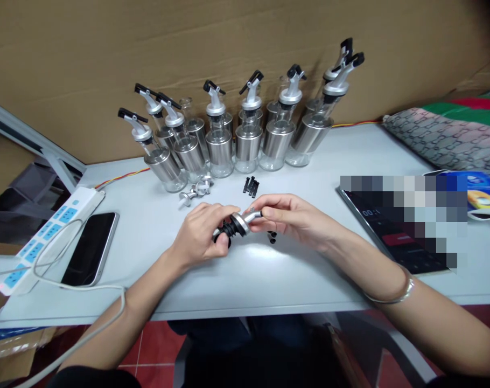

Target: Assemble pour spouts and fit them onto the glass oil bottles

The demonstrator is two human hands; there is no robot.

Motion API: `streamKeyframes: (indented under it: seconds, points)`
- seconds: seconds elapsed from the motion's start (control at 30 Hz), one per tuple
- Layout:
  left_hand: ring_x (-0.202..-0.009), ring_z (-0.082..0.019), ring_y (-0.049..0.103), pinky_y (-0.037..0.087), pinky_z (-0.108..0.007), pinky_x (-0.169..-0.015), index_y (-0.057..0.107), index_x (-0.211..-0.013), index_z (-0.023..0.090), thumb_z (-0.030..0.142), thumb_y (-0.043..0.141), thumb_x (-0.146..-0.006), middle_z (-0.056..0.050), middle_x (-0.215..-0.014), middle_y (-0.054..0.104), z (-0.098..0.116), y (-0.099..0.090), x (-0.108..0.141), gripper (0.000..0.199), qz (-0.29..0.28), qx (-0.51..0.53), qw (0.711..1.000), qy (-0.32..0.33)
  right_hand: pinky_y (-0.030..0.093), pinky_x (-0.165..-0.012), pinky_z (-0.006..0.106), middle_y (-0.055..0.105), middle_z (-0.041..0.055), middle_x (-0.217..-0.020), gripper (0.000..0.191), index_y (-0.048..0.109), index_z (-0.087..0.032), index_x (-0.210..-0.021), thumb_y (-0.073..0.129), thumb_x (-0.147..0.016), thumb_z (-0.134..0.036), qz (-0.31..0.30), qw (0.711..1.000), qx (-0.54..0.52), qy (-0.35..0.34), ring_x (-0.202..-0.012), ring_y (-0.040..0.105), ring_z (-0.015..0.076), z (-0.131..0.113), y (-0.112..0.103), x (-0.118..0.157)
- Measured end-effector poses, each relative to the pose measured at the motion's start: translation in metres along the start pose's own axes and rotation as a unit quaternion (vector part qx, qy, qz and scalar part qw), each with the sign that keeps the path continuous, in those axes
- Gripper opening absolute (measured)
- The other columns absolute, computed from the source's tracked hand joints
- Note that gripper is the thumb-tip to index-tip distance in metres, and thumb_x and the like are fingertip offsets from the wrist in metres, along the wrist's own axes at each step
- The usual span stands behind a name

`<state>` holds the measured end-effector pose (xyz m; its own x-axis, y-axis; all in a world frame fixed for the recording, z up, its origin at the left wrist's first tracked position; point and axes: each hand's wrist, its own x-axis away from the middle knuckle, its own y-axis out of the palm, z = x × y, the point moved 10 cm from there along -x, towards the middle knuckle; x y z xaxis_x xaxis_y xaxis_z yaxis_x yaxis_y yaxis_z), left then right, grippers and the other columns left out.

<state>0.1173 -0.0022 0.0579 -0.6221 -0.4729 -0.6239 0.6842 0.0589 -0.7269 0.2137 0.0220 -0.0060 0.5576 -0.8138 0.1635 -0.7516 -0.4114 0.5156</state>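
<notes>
Between my two hands, above the near middle of the table, is a bottle pour spout [240,223] with a silver collar and a black ribbed stopper. My left hand [202,231] is closed round the stopper end. The fingers of my right hand [287,218] pinch the narrow silver nozzle, where a small black piece shows at the tip. Below my right hand lie a few small black caps [272,237], partly covered by it. Past the hands are several black lever pieces [251,186] and, to their left, loose silver spout parts [194,191].
Several glass-and-steel bottles [248,145], many topped with spouts, line the back against a cardboard wall [229,43]. At left lie a phone [90,249], a power strip [47,237] and a white cable [87,288]. A tablet [390,231] and a patterned bag [442,134] are at right.
</notes>
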Motion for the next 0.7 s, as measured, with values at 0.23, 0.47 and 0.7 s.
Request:
streamKeyframes:
  seconds: [0.23, 0.47, 0.7]
  points:
    - [-0.062, -0.015, 0.054, 0.043, -0.029, -0.062, 0.050, -0.092, 0.018, 0.031, 0.045, -0.087, -0.001, -0.069, 0.058, 0.000, -0.017, 0.000, 0.015, 0.060, -0.012, 0.998, -0.013, 0.055, -0.078, 0.022, 0.073, 0.0001, -0.086, 0.015, 0.072, -0.019, -0.082, 0.076, -0.072, -0.029, 0.025, 0.999, 0.000, -0.025, -0.079, 0.069, 0.0105, -0.004, -0.003, 0.002]
    - [-0.060, -0.013, 0.053, 0.042, -0.027, -0.061, 0.049, -0.094, 0.018, 0.031, 0.050, -0.089, 0.000, -0.069, 0.059, 0.003, -0.016, -0.002, 0.014, 0.060, -0.030, 0.998, 0.004, 0.055, -0.074, 0.022, 0.071, -0.0022, -0.086, 0.016, 0.071, -0.022, -0.082, 0.078, -0.069, -0.028, 0.025, 0.999, 0.012, -0.038, -0.080, 0.068, 0.0099, -0.005, -0.004, 0.001]
    - [-0.063, -0.013, 0.055, 0.045, -0.027, -0.065, 0.050, -0.100, 0.016, 0.027, 0.044, -0.093, -0.002, -0.073, 0.060, -0.002, -0.015, -0.001, 0.015, 0.047, -0.044, 0.998, -0.014, 0.055, -0.075, 0.026, 0.072, -0.0010, -0.082, 0.021, 0.069, -0.021, -0.082, 0.080, -0.065, -0.028, 0.027, 0.999, 0.008, -0.024, -0.081, 0.069, 0.0130, 0.000, -0.004, 0.000]
